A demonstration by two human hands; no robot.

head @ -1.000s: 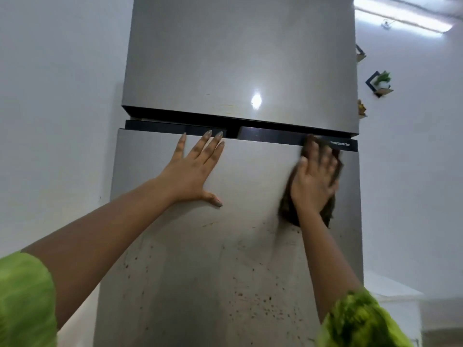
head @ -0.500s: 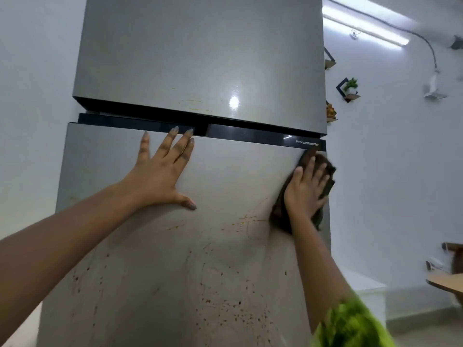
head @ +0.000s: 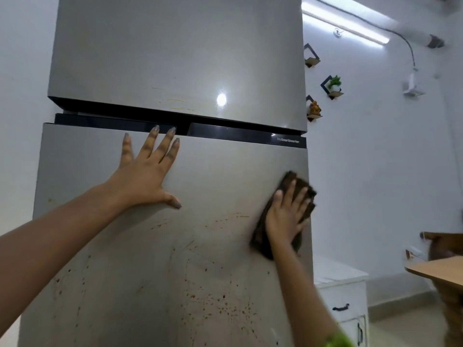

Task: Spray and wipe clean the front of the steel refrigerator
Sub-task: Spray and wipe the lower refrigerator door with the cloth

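Note:
The steel refrigerator [head: 175, 58] fills the view, its two doors split by a black strip [head: 238, 135]. The lower door [head: 213, 176] carries brown specks and streaks across its middle and bottom. My left hand [head: 145, 176] lies flat on the lower door just under the black strip, fingers spread. My right hand [head: 285, 216] presses a dark brown cloth [head: 260, 236] flat against the door's right edge, fingers straight on top of it. No spray bottle is in view.
A white cabinet [head: 345, 296] stands low to the right of the fridge. A wooden table edge [head: 436, 269] juts in at the far right. Small wall shelves with a plant [head: 334, 83] and a figurine [head: 314, 108] hang beside the fridge's top door.
My right hand has slid the cloth down from under the black strip along the door's right edge. My left hand stays flat in the same spot on the door. The view has turned slightly.

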